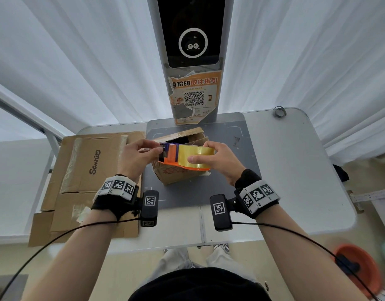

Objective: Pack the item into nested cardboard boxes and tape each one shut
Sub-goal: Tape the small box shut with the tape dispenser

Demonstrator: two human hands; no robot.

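Note:
A small brown cardboard box [176, 174] stands on the grey mat [230, 161] in the middle of the table, its top flaps partly open and a dark inside showing. Just above it I hold an orange tape dispenser [187, 158] with a yellowish roll. My right hand [217, 159] grips the roll end of the dispenser. At the dispenser's left end, my left hand [137, 157] pinches the free tape end by the blade. What lies inside the box is hidden.
Flattened cardboard [94, 170], one sheet printed "Sanrio", lies on the table's left side. A tall grey kiosk [191, 61] with a QR poster stands at the back. A small tape ring [279, 111] sits at the far right corner. An orange basin [358, 263] is on the floor to the right.

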